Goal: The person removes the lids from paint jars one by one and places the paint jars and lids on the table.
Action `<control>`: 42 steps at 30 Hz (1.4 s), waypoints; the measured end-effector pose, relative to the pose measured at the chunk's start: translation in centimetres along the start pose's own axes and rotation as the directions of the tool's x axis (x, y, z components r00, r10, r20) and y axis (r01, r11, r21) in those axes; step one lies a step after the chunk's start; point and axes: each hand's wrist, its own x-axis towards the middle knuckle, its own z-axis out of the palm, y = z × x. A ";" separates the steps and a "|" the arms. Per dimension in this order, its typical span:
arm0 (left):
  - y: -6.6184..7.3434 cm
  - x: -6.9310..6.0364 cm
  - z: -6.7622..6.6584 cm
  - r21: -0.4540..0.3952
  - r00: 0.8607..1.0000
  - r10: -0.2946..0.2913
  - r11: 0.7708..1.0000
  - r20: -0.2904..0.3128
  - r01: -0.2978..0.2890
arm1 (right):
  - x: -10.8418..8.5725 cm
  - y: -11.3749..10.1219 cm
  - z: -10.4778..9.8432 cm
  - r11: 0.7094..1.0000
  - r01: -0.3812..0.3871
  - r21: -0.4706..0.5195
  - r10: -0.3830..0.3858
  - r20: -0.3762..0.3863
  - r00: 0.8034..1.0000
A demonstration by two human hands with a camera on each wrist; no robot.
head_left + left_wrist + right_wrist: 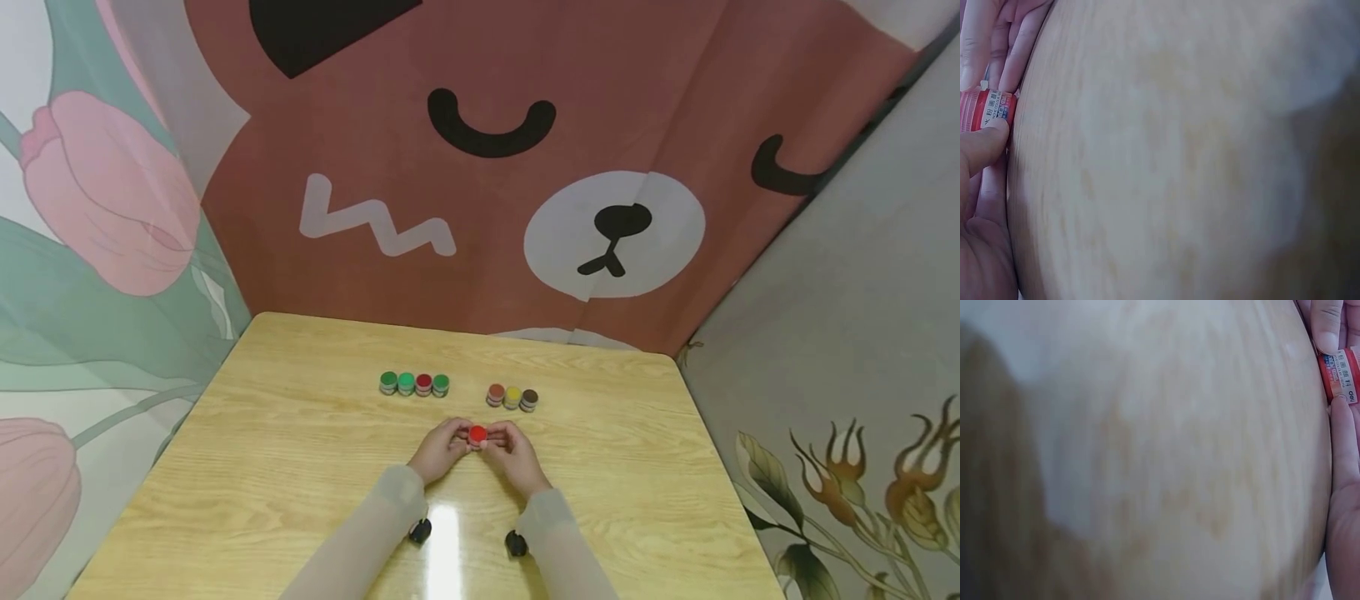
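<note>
A small jar with a bright red lid (477,434) is between the two hands near the middle of the table. The left hand (441,450) pinches it from the left, its thumb against the labelled side of the red jar (992,107) in the left wrist view. From the right, the right hand (516,457) holds the same jar, with fingertips on the label of the jar (1340,376) in the right wrist view. Both hands rest low, close to the tabletop.
Behind the hands on the wooden table (300,467) stand two rows of jars: a left row with green jars (388,382) and a dark red one (423,384), and a right row of orange-brown (496,395), yellow (512,397) and dark brown (529,400).
</note>
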 end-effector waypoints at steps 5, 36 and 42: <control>0.1 0.2 -0.2 -0.008 1.000 -0.003 1.000 -0.003 0.003 | 0.2 -0.1 0.2 1.000 0.007 0.012 -0.007 -0.016 1.000; -0.1 0.2 0.2 0.025 1.000 -0.002 1.000 -0.025 0.002 | -0.2 -0.1 0.2 0.999 0.015 -0.040 -0.016 -0.026 1.000; -0.3 0.3 0.2 0.033 1.000 0.002 0.999 -0.029 -0.001 | -0.3 -0.3 0.2 0.994 0.018 -0.108 -0.020 -0.022 1.000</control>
